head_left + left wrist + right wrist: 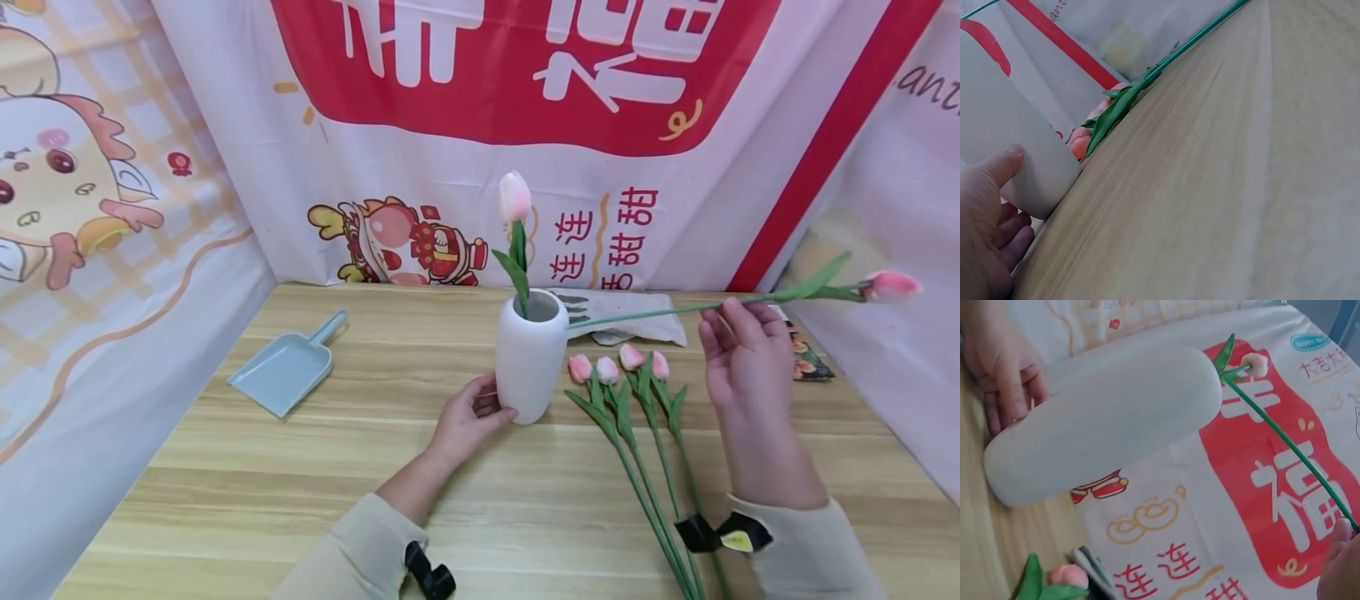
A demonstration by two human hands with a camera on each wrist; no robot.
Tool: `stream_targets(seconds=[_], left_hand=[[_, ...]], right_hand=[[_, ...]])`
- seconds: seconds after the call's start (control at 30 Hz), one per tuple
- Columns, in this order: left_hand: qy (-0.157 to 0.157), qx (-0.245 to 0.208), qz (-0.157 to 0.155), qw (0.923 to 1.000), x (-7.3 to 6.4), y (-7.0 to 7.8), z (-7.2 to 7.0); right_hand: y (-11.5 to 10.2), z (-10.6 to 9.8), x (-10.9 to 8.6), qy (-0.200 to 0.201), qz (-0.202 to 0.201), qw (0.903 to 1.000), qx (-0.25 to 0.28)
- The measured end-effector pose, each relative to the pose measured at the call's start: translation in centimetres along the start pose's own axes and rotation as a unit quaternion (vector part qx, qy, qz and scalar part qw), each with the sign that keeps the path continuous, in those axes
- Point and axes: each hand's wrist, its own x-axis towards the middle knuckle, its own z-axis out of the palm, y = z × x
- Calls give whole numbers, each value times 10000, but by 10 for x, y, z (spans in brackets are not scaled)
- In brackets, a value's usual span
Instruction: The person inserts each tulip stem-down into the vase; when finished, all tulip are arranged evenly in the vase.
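A white vase (531, 367) stands upright on the table with one pale pink tulip (514, 198) in it. Low on its side, my left hand (467, 423) grips it, thumb in front and fingers curled by the base, also seen in the left wrist view. My right hand (750, 350) pinches the green stem of a pink tulip (891, 287). That tulip lies nearly level, blossom to the right, its stem end overlapping the vase's rim in the head view. In the right wrist view, the held stem (1291, 445) slants from the hand to the vase mouth.
Several pink tulips (632, 358) lie on the table (375, 500) between the arms, blossoms away from me. A light blue dustpan (288, 371) lies at the left. Behind the vase is a flat greyish piece (637, 308); a flowery printed item (808, 358) lies beyond the right hand.
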Motion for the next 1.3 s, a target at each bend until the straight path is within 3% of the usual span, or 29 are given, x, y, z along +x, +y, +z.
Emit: stream_targets(seconds=[0.37,0.6,0.8,0.93,1.13,1.3], left_hand=[[-19,-8,68,10000,-1,-1,0],[24,-67,52,10000,-2,1,1],[-4,21,-22,10000,-2,2,0],[-6,27,-63,10000,-2,2,-1],[-11,44,-73,10000,-1,1,-1],[-16,72,-53,10000,0,0,-1]], right_hand=[[13,39,-8,-38,-1026,9947,-54],[22,50,-16,-395,-1700,9815,-789],[37,60,-27,-1326,-2467,9466,-1596],[48,63,-30,-1858,-2597,9260,-2015],[65,69,-27,-2008,-2649,8911,-3090],[77,71,-24,-2060,-2395,8658,-3880]])
